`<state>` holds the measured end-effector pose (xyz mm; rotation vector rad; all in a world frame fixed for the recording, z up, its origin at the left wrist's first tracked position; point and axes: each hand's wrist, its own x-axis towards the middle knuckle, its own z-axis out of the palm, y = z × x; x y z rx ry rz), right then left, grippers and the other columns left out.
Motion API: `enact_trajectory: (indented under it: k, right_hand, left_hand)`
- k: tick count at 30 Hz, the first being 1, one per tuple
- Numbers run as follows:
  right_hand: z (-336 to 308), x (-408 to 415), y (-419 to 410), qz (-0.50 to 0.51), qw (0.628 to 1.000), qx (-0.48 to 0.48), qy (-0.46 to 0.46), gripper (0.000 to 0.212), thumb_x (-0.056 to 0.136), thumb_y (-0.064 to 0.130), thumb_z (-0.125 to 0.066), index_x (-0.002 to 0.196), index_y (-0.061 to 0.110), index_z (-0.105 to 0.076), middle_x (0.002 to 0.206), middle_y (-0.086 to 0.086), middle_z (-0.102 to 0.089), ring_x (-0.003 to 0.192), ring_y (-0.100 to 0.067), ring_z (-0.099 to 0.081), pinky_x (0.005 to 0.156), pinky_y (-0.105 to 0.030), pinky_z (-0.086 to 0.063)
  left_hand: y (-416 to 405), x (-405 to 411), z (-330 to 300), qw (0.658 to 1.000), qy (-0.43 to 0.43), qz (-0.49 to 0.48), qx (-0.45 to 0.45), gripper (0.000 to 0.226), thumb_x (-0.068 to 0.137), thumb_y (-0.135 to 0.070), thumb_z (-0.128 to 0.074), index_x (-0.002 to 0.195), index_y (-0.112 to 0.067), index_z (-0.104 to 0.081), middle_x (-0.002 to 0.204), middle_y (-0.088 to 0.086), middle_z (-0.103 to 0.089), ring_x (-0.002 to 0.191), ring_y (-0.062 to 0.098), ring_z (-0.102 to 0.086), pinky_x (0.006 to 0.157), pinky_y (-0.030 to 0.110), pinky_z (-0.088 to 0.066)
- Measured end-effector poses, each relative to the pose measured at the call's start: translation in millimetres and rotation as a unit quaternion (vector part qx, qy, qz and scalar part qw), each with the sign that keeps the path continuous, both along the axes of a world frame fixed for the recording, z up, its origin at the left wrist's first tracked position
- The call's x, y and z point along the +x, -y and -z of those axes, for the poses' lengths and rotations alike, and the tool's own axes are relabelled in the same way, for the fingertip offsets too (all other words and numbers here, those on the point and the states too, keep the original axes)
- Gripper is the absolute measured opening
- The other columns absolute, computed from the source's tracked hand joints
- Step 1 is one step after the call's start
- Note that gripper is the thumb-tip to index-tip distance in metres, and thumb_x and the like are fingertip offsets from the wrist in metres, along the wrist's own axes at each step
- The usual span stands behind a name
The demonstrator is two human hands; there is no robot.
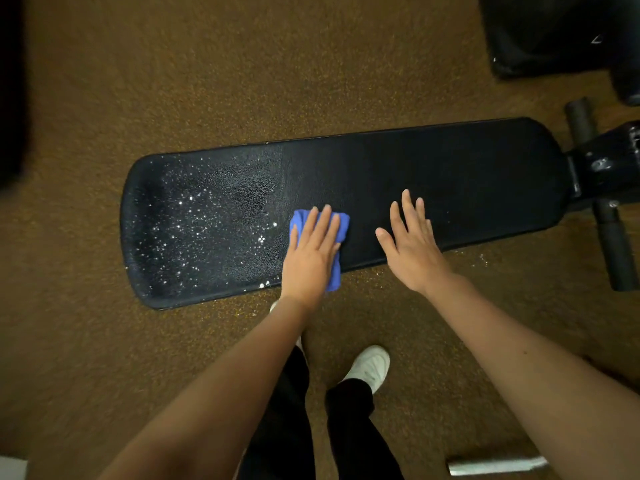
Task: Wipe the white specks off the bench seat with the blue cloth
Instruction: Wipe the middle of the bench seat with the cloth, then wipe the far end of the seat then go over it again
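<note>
A long black padded bench seat (450, 174) lies across the view. White specks (194, 223) cover its left third; the middle and right parts look dark and clean. My left hand (310, 254) lies flat with straight fingers on a folded blue cloth (343, 221), pressing it onto the seat near the front edge, just right of the specks. My right hand (412, 244) rests flat on the clean seat to the right, fingers spread, holding nothing.
The bench stands on brown speckled flooring (207, 81). Its metal frame and foam rollers (613, 237) stick out at the right end. A dark object (547, 32) sits at the top right. My legs and a white shoe (370, 367) are below the bench.
</note>
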<state>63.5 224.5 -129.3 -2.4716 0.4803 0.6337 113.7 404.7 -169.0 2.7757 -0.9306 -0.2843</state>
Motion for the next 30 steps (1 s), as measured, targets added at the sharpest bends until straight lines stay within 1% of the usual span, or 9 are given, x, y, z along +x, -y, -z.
enact_trajectory:
  k: [3, 8, 13, 15, 19, 24, 25, 27, 30]
  right_hand:
    - [1.1, -3.2, -2.7, -0.009, 1.000, -0.009, 0.001, 0.062, 0.099, 0.045, -0.019, 0.149, 0.016, 0.001, 0.155, 0.000, 0.022, 0.140, -0.017, 0.024, 0.112, -0.036, 0.009]
    - [2.8, -5.9, -5.6, -0.034, 0.998, -0.049, 0.012, 0.060, 0.099, 0.045, -0.019, 0.149, 0.017, 0.000, 0.155, 0.000, 0.021, 0.140, -0.018, 0.022, 0.113, -0.037, 0.008]
    - [-1.7, -7.0, -18.3, -0.080, 0.995, -0.064, 0.024, 0.058, 0.099, 0.044, -0.019, 0.150, 0.021, -0.004, 0.156, 0.001, 0.019, 0.141, -0.019, 0.021, 0.115, -0.039, 0.004]
    - [-2.7, -4.8, -20.1, -0.082, 0.994, -0.062, 0.022, 0.057, 0.099, 0.044, -0.019, 0.149, 0.022, -0.003, 0.156, 0.000, 0.019, 0.141, -0.019, 0.021, 0.114, -0.039, 0.005]
    - [-3.5, -0.1, -18.4, -0.083, 0.994, -0.059, 0.031, 0.058, 0.099, 0.045, -0.019, 0.150, 0.022, -0.002, 0.155, 0.001, 0.020, 0.141, -0.019, 0.021, 0.113, -0.038, 0.006]
    - [-5.4, 2.9, -20.1, -0.073, 0.996, -0.041, 0.031, 0.058, 0.099, 0.044, -0.020, 0.150, 0.023, -0.002, 0.155, 0.002, 0.021, 0.140, -0.017, 0.022, 0.112, -0.036, 0.007]
    - [-5.7, 3.0, -20.6, -0.079, 0.996, -0.038, 0.034, 0.058, 0.099, 0.044, -0.020, 0.150, 0.022, -0.002, 0.155, 0.002, 0.021, 0.141, -0.017, 0.022, 0.113, -0.037, 0.005]
    - [-6.6, 3.3, -22.0, -0.090, 0.995, -0.034, 0.034, 0.058, 0.099, 0.044, -0.020, 0.150, 0.022, -0.003, 0.155, 0.002, 0.020, 0.141, -0.017, 0.021, 0.114, -0.037, 0.004]
    - [-7.1, 5.3, -24.6, -0.099, 0.994, -0.035, 0.031, 0.058, 0.099, 0.044, -0.020, 0.149, 0.022, -0.003, 0.155, 0.002, 0.020, 0.141, -0.017, 0.021, 0.114, -0.038, 0.003]
  left_hand:
    - [18.7, 16.6, -1.5, 0.999, -0.014, -0.042, -0.004, 0.049, 0.094, -0.029, -0.028, 0.138, -0.010, -0.039, 0.145, 0.009, -0.040, 0.135, 0.031, -0.032, 0.102, 0.053, -0.034]
    - [16.9, 18.1, -2.4, 0.996, 0.013, 0.086, 0.023, 0.049, 0.093, -0.029, -0.030, 0.136, -0.011, -0.044, 0.142, 0.008, -0.044, 0.132, 0.028, -0.039, 0.100, 0.050, -0.038]
    - [8.1, 41.7, 0.4, 0.998, 0.020, 0.061, 0.021, 0.048, 0.092, -0.028, -0.032, 0.134, -0.009, -0.046, 0.141, 0.010, -0.045, 0.130, 0.030, -0.041, 0.100, 0.051, -0.036]
    - [7.4, 60.9, -2.6, 0.999, 0.014, 0.046, 0.019, 0.050, 0.093, -0.029, -0.029, 0.136, -0.008, -0.043, 0.143, 0.011, -0.041, 0.133, 0.031, -0.037, 0.103, 0.052, -0.033]
    - [9.9, 79.8, -9.2, 0.999, -0.020, -0.016, 0.025, 0.055, 0.094, -0.033, -0.019, 0.144, -0.010, -0.028, 0.152, 0.010, -0.025, 0.141, 0.029, -0.016, 0.111, 0.051, -0.017]
    - [11.8, 45.9, -8.8, 0.995, -0.040, 0.084, 0.030, 0.052, 0.094, -0.030, -0.023, 0.140, -0.010, -0.036, 0.148, 0.010, -0.034, 0.138, 0.031, -0.027, 0.105, 0.054, -0.028]
    - [10.2, 50.7, -7.7, 0.995, -0.037, 0.082, 0.031, 0.052, 0.094, -0.030, -0.024, 0.140, -0.010, -0.036, 0.148, 0.010, -0.034, 0.137, 0.031, -0.028, 0.105, 0.054, -0.029]
    - [10.8, 63.2, -9.0, 0.999, -0.028, 0.027, 0.023, 0.051, 0.095, -0.030, -0.024, 0.141, -0.010, -0.034, 0.149, 0.011, -0.031, 0.139, 0.031, -0.024, 0.107, 0.054, -0.026]
    - [17.0, 75.5, -10.2, 0.995, -0.040, -0.080, 0.039, 0.048, 0.100, -0.028, -0.026, 0.146, -0.014, -0.020, 0.155, 0.008, -0.015, 0.143, 0.026, -0.006, 0.113, 0.048, -0.011]
